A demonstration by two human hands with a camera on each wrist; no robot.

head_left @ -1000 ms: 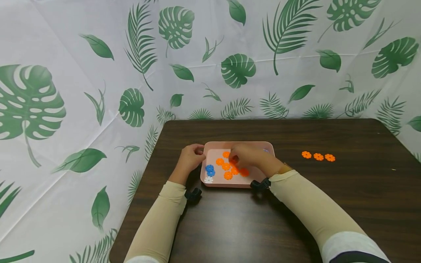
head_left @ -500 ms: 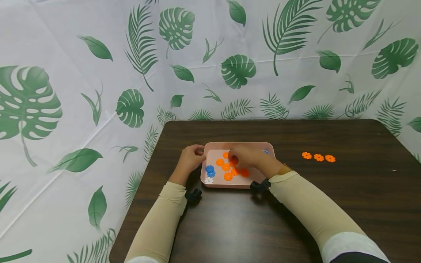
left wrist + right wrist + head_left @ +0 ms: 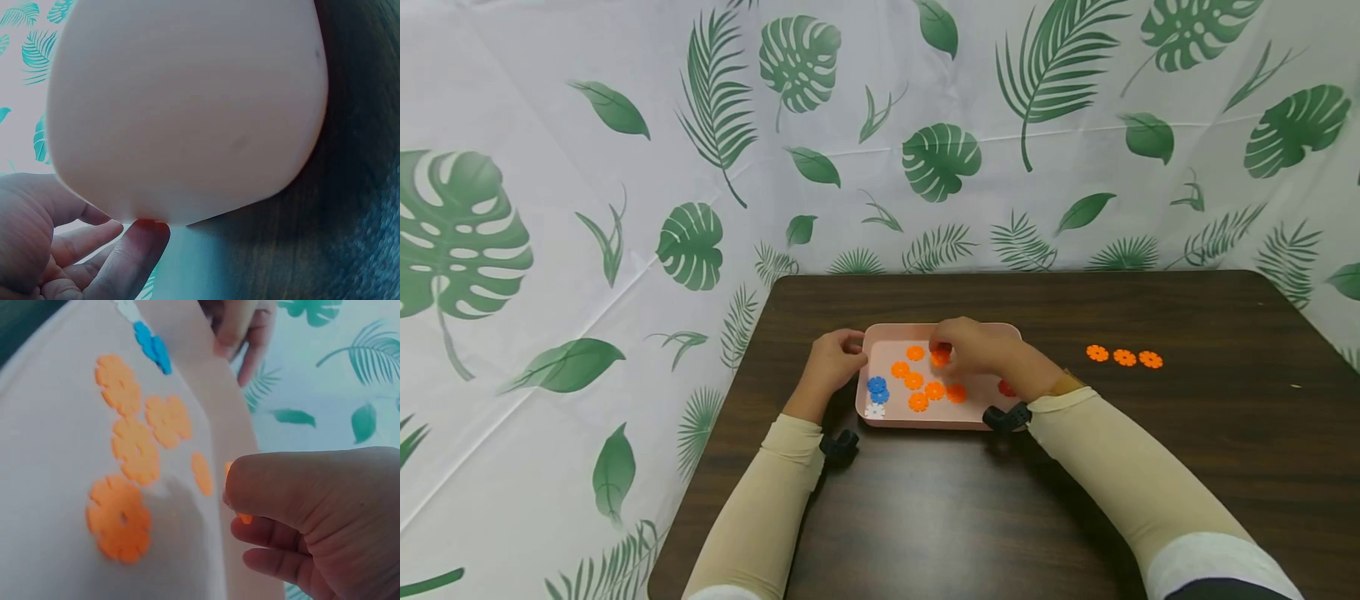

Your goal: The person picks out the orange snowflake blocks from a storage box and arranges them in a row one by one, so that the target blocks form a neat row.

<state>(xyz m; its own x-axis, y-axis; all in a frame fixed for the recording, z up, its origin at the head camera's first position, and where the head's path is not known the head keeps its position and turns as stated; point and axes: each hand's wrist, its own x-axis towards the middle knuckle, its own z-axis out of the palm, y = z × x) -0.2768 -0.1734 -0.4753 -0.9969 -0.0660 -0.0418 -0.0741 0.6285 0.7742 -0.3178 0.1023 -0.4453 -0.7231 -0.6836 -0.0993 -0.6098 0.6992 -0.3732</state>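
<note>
A shallow pink tray (image 3: pixel 925 423) lies on the table with flower-shaped plastic discs in it. My left hand (image 3: pixel 835 362) holds the tray's left rim; the left wrist view shows its thumb (image 3: pixel 134 256) against the tray edge. Over the tray, my right hand (image 3: pixel 973 346) pinches an orange flower-shaped disc (image 3: pixel 246 519) between thumb and fingers, which mostly cover it. Several loose orange discs (image 3: pixel 917 402) lie below and left of that hand. Two overlapping blue discs (image 3: pixel 877 389) and a white disc (image 3: pixel 875 411) sit by the tray's left wall.
Three orange discs (image 3: pixel 1124 357) form a row on the dark wooden table (image 3: pixel 925 517), right of the tray. A red disc (image 3: pixel 1006 388) shows partly beside my right wrist. Behind the table hangs a white leaf-print cloth (image 3: pixel 865 75).
My right hand has shifted right and slightly back with an orange disc in its pinch. A red disc at the tray's right has come into sight. The left hand stays at the rim.
</note>
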